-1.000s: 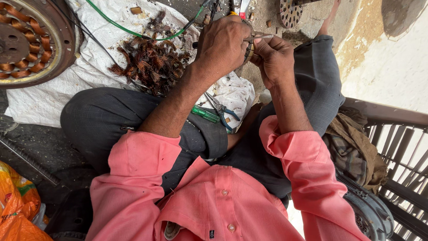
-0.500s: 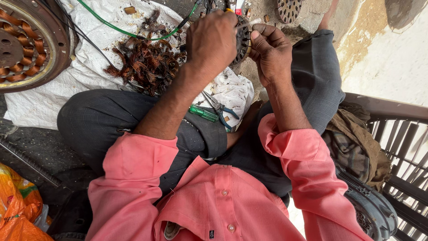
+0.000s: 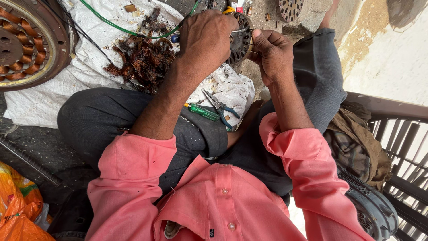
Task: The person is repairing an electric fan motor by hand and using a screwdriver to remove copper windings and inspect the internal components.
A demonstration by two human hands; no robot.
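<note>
Head view. A round, dark motor stator (image 3: 240, 38) is held up between both hands, above the lap and over the edge of a white cloth (image 3: 40, 100). The left hand (image 3: 207, 38) is wrapped over the stator's left side, fingers curled together around it. The right hand (image 3: 272, 53) is closed at the stator's right edge, thumb and fingertips pinched together on what appears to be a thin wire; the wire itself is too fine to be made out surely.

A heap of stripped copper winding wire (image 3: 142, 62) is seen on the cloth, just left of the left forearm. A green-handled screwdriver (image 3: 203, 111) and blue-handled pliers (image 3: 220, 109) are laid side by side on the cloth by the thigh. A second, larger wound stator (image 3: 26, 42) is seen at the upper left. A green wire (image 3: 120, 29) is run across the cloth. An orange bag (image 3: 18, 207) is noted at lower left.
</note>
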